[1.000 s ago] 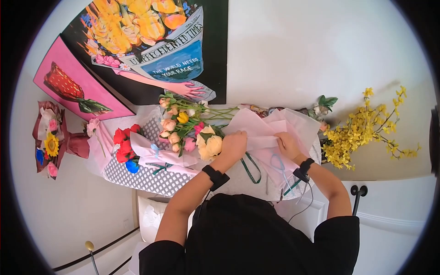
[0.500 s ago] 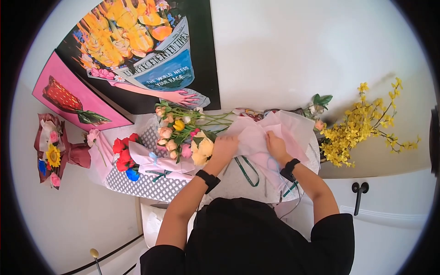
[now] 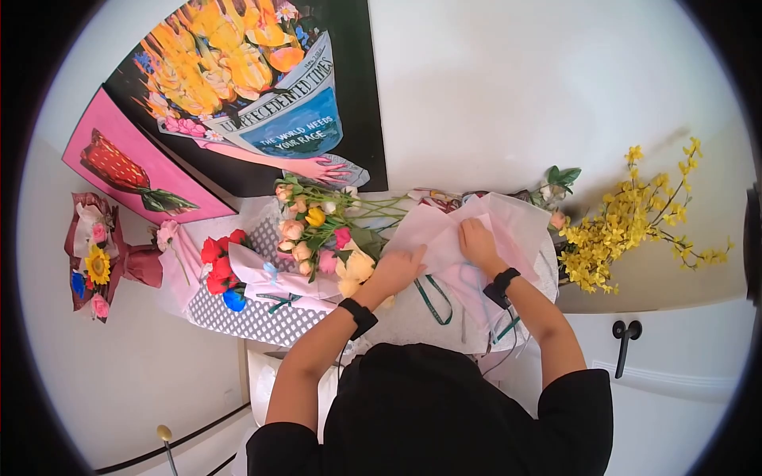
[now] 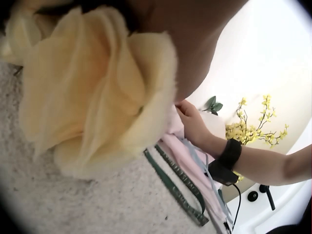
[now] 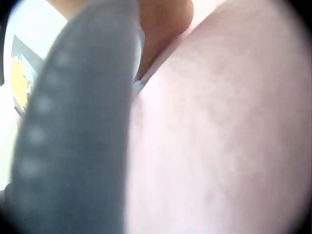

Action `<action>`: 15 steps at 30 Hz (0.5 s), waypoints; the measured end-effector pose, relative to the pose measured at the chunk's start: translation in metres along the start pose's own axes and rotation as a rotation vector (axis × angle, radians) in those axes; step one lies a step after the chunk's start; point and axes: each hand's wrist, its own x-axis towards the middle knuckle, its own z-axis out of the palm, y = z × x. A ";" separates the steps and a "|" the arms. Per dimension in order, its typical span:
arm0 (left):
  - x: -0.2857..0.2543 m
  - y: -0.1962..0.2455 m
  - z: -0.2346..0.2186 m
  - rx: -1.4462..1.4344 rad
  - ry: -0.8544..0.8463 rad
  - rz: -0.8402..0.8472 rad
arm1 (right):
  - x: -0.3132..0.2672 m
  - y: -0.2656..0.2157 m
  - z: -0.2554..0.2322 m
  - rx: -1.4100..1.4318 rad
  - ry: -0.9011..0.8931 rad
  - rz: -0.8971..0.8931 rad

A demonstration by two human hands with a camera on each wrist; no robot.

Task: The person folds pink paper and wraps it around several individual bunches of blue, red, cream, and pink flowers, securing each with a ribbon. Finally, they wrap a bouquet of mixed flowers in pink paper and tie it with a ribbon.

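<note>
Pale pink wrapping paper (image 3: 432, 226) lies in overlapping sheets under both hands. My left hand (image 3: 397, 272) grips its near left edge, index finger lying along the sheet. Further right, my right hand (image 3: 479, 242) holds the paper from above, its fingertips on a fold. Beside the left hand sits a cream artificial rose (image 3: 355, 268), which fills much of the left wrist view and covers the left fingers there. A dark green printed ribbon (image 4: 173, 186) lies looped below the paper. In the right wrist view pink paper (image 5: 219, 126) spreads close up beside a blurred grey-blue strip.
Long-stemmed artificial flowers (image 3: 292, 230) lie left of the paper. Beyond them rests a wrapped bouquet with red roses (image 3: 221, 274). Yellow blossom branches (image 3: 611, 238) stand at the right end, and paintings (image 3: 278, 95) lean at the back. A cable hangs from the right wristband (image 3: 500, 287).
The raised fold between my hands has been laid down. My right hand has moved slightly up and left across the paper; my left hand has shifted slightly down, its index finger now extended.
</note>
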 end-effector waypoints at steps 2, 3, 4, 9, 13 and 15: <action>-0.002 0.002 -0.001 -0.063 0.043 0.008 | 0.001 -0.004 -0.004 -0.018 0.056 -0.055; -0.001 0.002 0.000 -0.062 0.044 0.009 | 0.001 -0.006 -0.005 -0.034 0.108 -0.108; -0.001 0.003 -0.002 -0.092 -0.063 -0.081 | 0.000 -0.006 -0.005 -0.034 0.108 -0.108; 0.008 0.007 -0.002 -0.075 0.364 -0.152 | -0.001 -0.014 -0.011 0.141 0.092 -0.062; 0.015 0.014 -0.008 -0.129 0.485 -0.413 | -0.005 -0.011 -0.007 0.190 0.098 -0.020; 0.014 0.010 -0.004 -0.183 0.442 -0.482 | -0.006 -0.003 -0.008 0.176 -0.004 -0.107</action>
